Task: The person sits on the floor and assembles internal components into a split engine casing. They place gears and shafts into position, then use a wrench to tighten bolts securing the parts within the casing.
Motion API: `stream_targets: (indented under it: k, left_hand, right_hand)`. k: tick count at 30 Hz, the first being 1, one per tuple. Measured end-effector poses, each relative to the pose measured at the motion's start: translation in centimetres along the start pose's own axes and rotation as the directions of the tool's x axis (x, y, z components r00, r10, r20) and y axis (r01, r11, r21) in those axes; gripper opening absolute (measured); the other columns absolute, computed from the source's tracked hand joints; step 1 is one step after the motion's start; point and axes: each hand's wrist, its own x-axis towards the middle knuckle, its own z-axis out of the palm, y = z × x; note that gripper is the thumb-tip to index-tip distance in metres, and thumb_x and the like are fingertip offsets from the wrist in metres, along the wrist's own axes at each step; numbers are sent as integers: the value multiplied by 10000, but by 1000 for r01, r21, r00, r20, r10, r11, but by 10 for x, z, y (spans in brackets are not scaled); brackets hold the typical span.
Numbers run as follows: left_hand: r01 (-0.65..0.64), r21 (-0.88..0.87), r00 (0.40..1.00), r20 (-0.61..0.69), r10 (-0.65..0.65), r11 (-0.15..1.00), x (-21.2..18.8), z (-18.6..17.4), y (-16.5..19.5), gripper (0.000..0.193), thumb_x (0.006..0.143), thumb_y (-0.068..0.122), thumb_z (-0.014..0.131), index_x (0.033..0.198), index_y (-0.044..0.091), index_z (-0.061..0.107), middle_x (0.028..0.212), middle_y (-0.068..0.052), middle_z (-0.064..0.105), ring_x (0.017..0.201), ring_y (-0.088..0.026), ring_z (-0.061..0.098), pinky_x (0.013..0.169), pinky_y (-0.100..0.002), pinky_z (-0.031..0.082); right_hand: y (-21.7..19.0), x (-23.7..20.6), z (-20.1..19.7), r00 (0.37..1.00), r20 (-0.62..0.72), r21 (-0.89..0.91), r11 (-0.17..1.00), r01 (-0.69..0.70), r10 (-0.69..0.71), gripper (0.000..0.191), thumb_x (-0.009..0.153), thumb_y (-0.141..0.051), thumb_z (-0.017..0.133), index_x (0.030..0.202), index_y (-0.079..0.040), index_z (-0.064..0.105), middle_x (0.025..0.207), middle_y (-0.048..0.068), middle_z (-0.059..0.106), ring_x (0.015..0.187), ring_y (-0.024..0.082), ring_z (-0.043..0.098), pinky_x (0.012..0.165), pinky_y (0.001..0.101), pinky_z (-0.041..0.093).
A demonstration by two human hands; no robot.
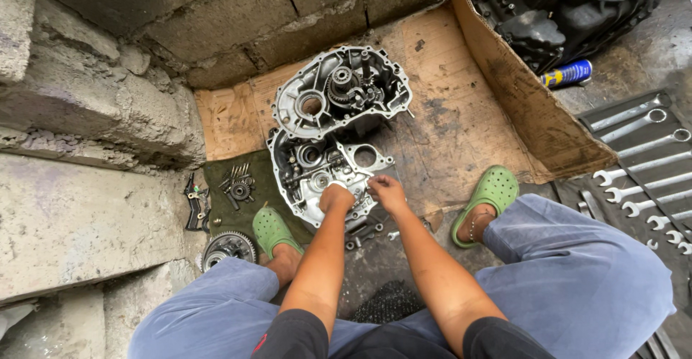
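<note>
Two halves of a grey metal engine crankcase lie on cardboard [461,114] in front of me. The far half [342,89] shows gears and shafts inside. The near half [317,175] lies under both my hands. My left hand [336,198] is curled into a fist and presses on the near half's lower edge; what it holds is hidden. My right hand [387,192] pinches at the same half's right rim, near a round opening; any small part in its fingers is too small to see.
A green cloth [231,186] at left carries bolts and small gears. A large gear [228,247] lies by my left foot. Spanners [641,157] lie in a row at right, beside a blue spray can [567,75] and a dark engine [562,6]. Block wall behind and left.
</note>
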Motion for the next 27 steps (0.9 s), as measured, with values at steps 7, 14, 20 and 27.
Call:
stream_targets:
  k: [7, 14, 20, 27]
  left_hand:
    - [-96, 89, 995, 37, 93, 991, 7, 2, -5, 345, 838, 234, 747, 1147, 82, 770, 1271, -139, 717, 1200, -303, 683, 943, -411, 569]
    - [-58, 33, 998, -1, 58, 998, 10, 6, -2, 364, 807, 214, 779, 1147, 83, 766, 1279, -133, 711, 1196, -296, 689, 936, -404, 581]
    - [-93, 68, 996, 11, 92, 993, 0, -3, -3, 369, 821, 249, 768, 1154, 89, 767, 1279, -126, 712, 1199, -290, 685, 942, -396, 570]
    - [-92, 134, 995, 41, 87, 987, 1, 0, 0, 363, 817, 233, 775, 1151, 92, 766, 1273, -121, 709, 1194, -286, 686, 934, -393, 577]
  right_hand:
    - [6, 4, 1, 1000, -15, -14, 1000, 7, -7, 183, 913, -202, 754, 1019, -59, 709, 881, 45, 734, 773, 128, 703, 628, 245, 527]
    - [8, 5, 1, 1000, -4, -19, 1000, 20, -20, 184, 916, -204, 750, 1016, -57, 703, 890, 51, 734, 786, 134, 712, 640, 254, 544]
    - [4, 2, 1, 1000, -9, -14, 1000, 8, -8, 180, 917, -209, 749, 1016, -66, 703, 895, 46, 737, 791, 132, 711, 653, 254, 552]
    - [-1, -5, 5, 1000, 3, -19, 1000, 22, -22, 185, 916, -207, 761, 1023, -66, 707, 891, 42, 729, 784, 132, 697, 649, 260, 537]
